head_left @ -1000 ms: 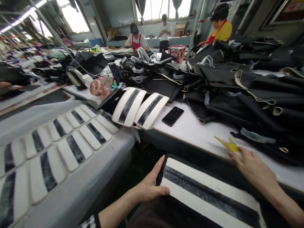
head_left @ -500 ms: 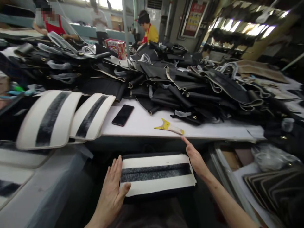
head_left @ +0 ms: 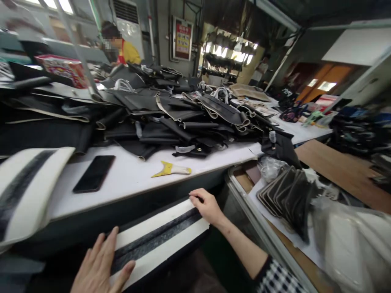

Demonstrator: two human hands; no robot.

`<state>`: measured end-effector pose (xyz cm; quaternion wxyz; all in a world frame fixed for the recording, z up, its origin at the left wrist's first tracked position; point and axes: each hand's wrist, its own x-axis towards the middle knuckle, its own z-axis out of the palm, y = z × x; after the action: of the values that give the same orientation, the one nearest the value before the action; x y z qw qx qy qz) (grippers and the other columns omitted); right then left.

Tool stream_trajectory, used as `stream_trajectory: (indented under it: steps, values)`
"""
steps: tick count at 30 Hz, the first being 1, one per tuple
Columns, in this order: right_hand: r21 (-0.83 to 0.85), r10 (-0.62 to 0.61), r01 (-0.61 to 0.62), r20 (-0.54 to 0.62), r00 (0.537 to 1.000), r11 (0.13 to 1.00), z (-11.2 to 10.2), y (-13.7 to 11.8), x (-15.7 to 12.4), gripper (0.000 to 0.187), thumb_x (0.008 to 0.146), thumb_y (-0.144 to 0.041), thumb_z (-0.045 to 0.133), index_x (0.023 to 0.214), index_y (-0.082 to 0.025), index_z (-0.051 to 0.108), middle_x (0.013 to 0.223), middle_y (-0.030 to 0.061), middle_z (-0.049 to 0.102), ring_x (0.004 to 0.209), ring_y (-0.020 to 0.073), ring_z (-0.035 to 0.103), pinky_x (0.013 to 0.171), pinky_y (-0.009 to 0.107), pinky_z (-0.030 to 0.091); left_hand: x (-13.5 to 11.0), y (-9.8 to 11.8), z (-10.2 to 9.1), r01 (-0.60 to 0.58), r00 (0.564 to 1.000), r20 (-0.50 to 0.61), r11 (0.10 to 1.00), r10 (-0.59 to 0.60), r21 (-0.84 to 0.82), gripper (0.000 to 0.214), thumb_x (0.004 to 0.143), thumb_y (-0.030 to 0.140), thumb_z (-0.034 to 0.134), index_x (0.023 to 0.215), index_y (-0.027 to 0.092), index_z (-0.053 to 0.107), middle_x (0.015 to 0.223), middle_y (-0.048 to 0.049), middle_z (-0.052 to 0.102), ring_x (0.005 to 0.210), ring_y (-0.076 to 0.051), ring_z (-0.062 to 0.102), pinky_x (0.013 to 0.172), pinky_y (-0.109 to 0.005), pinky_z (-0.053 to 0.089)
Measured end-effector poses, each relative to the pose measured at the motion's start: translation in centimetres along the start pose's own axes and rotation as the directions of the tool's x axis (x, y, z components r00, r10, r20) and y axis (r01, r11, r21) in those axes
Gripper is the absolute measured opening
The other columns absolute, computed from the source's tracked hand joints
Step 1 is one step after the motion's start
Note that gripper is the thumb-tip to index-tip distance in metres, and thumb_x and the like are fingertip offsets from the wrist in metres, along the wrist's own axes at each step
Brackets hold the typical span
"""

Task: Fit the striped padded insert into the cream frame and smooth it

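A long white panel (head_left: 166,254) with a dark, mottled band along its middle and black borders lies tilted below the table's front edge. My left hand (head_left: 99,262) rests over its left end, fingers spread and thumb stretched across the white. At the far right corner, my right hand (head_left: 207,205) pinches the panel's edge between thumb and curled fingers. On the table just beyond lies a scraper (head_left: 172,169) with a yellow, notched end. Left of it is a black phone (head_left: 94,174). What supports the panel from below is hidden.
Black bag pieces (head_left: 171,130) are heaped across the white table (head_left: 134,179). Another striped white panel (head_left: 39,191) overhangs at left. On the right stands a metal-rimmed bin (head_left: 244,211) with stacked dark panels (head_left: 284,195). Co-workers (head_left: 130,51) are in the background.
My view has swung to the right. My right hand, earlier stretched out beside the panel's right end, now grips its far corner. The panel appears more slanted, and my left hand stays on it.
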<state>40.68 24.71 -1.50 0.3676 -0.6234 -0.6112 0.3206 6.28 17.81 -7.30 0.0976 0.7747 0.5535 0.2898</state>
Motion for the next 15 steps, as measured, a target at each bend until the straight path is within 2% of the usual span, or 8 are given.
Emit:
stream_trajectory:
  steps: [3,5,7,9,11,15]
  values:
    - [0.084,0.102,-0.117,0.165,0.981,0.990,-0.3,1.1,3.3,0.034,0.083,-0.043,0.058,0.086,-0.013,0.074,0.080,0.0069,0.071,0.074,0.0188,0.063,0.069,0.030,0.049,0.3,1.2,-1.0,-0.015,0.999,0.045,0.986,0.007,0.165,0.079,0.090,0.056,0.044,0.154,0.027,0.008,0.154,-0.0070,0.034,0.143,-0.032,0.028,0.116,-0.055,0.025]
    - [0.096,0.145,-0.183,0.311,0.939,0.978,-0.5,1.8,5.2,0.033,0.078,-0.043,0.064,0.083,-0.012,0.076,0.068,0.0047,0.069,0.060,0.0152,0.057,0.057,0.026,0.044,0.5,1.7,-1.3,0.015,0.999,0.043,0.975,-0.025,0.220,0.080,0.090,0.056,0.044,0.154,0.025,0.007,0.154,-0.0078,0.034,0.142,-0.031,0.029,0.115,-0.054,0.028]
    - [0.084,0.167,-0.224,0.429,0.887,0.971,-0.7,2.2,6.5,0.033,0.073,-0.043,0.069,0.084,-0.013,0.077,0.064,0.0036,0.069,0.055,0.0133,0.054,0.053,0.025,0.040,0.5,2.1,-1.4,0.034,0.998,0.043,0.972,-0.045,0.233,0.080,0.090,0.056,0.045,0.154,0.025,0.008,0.154,-0.0073,0.035,0.142,-0.031,0.030,0.115,-0.053,0.028]
    - [0.075,0.172,-0.241,0.503,0.847,0.968,-1.0,2.4,7.1,0.032,0.071,-0.042,0.072,0.086,-0.014,0.078,0.070,0.0038,0.071,0.059,0.0142,0.057,0.057,0.026,0.042,0.5,2.3,-1.5,0.041,0.998,0.044,0.972,-0.053,0.231,0.079,0.090,0.055,0.046,0.154,0.025,0.009,0.154,-0.0065,0.035,0.142,-0.030,0.030,0.116,-0.052,0.028]
    - [0.077,0.168,-0.246,0.538,0.826,0.966,-1.2,2.5,7.3,0.033,0.070,-0.041,0.073,0.091,-0.016,0.079,0.080,0.0044,0.074,0.069,0.0173,0.061,0.066,0.028,0.046,0.6,2.5,-1.5,0.051,0.997,0.037,0.973,-0.060,0.224,0.078,0.090,0.054,0.047,0.154,0.026,0.011,0.154,-0.0055,0.035,0.142,-0.029,0.029,0.117,-0.050,0.025]
    - [0.122,0.165,-0.271,0.541,0.825,0.955,-1.1,2.5,6.7,0.037,0.072,-0.044,0.072,0.099,-0.018,0.077,0.096,0.0056,0.075,0.087,0.0227,0.063,0.082,0.033,0.047,0.9,2.5,-1.3,0.069,0.997,0.024,0.978,-0.076,0.199,0.078,0.090,0.053,0.047,0.154,0.026,0.013,0.153,-0.0052,0.037,0.143,-0.029,0.029,0.119,-0.050,0.021]
